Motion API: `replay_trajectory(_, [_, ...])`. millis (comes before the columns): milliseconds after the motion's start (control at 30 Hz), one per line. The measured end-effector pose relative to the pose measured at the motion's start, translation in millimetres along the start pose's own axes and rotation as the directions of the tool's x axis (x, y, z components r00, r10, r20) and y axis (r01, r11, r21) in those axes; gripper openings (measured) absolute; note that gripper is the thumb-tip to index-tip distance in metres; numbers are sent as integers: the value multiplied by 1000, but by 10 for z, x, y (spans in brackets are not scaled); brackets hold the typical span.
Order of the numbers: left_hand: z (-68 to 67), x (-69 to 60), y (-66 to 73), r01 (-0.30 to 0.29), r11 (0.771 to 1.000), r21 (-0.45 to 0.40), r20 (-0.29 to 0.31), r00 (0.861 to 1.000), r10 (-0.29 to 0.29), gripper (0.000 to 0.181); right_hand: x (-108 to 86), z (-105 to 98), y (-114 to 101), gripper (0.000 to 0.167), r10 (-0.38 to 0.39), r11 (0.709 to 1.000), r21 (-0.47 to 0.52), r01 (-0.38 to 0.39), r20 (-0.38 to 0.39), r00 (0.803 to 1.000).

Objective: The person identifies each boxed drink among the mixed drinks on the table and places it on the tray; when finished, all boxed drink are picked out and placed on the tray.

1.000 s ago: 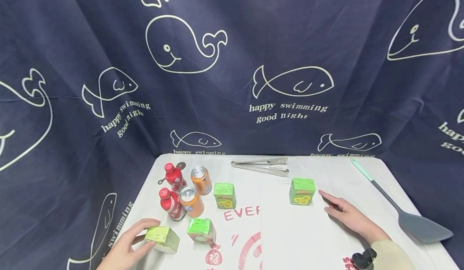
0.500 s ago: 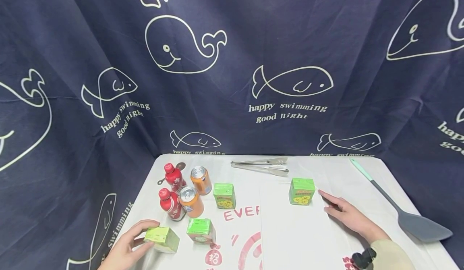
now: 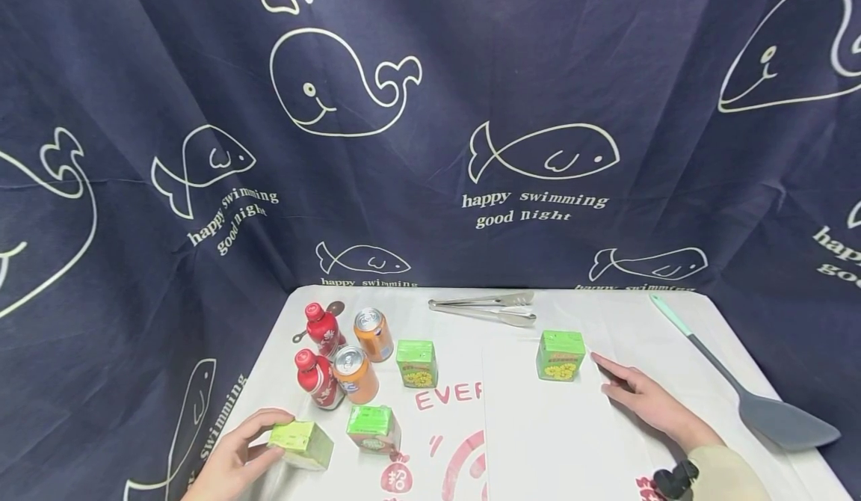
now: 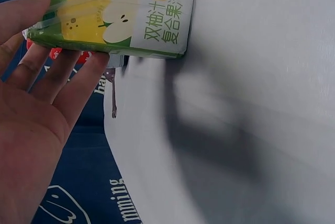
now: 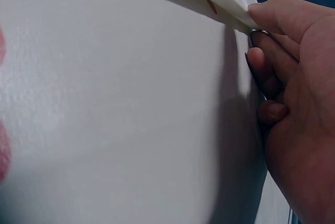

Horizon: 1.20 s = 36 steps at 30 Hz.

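Observation:
My left hand (image 3: pixel 237 456) pinches a yellow-green carton (image 3: pixel 308 445) at the table's near left. Seen from the left wrist, thumb and fingertips grip one end of this carton (image 4: pixel 112 12), whose fruit-printed face shows. On the right, my right hand (image 3: pixel 655 404) holds the right edge of a white board or sheet (image 3: pixel 551 441). The right wrist view has the thumb of this hand (image 5: pixel 309 77) on one side of the white edge (image 5: pixel 230 12) and a finger on the other. A green carton (image 3: pixel 561 356) stands just left of these fingertips.
Two red bottles (image 3: pixel 319 381), two orange cans (image 3: pixel 356 375) and two more green cartons (image 3: pixel 417 364) stand on the left. Metal tongs (image 3: pixel 484 310) lie at the back, a small dark spoon (image 3: pixel 335 307) behind the bottles, and a grey spatula (image 3: pixel 783 420) along the right edge.

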State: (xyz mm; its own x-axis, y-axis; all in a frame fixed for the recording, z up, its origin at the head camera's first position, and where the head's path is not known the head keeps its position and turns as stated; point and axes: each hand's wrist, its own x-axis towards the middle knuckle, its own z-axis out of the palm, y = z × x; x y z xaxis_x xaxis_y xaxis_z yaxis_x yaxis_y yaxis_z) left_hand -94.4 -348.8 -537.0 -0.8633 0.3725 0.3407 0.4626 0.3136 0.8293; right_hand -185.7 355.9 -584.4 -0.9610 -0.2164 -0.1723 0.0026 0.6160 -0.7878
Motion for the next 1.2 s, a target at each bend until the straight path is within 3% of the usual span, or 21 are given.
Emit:
replay_trajectory(200, [9,-4,9,30,999,-31,-14,999,-31,43,-1,-1,5,66,-19,1000,-5,19,5,1000])
replay_trajectory(733, [5,-9,7,2,995,-100,-8,1000,-3,46,-12,2,-19,66,-3,1000,-4,3,3,1000])
replay_trajectory(1033, [18,-6,73,94,991,-99,-20,995,-96,39,-11,0,-7,65,-20,1000,-21,20,-6,1000])
replay_trajectory(1200, [27,-2,78,93,991,-99,-25,995,-96,40,-16,5,-17,66,-9,1000,-19,9,-9,1000])
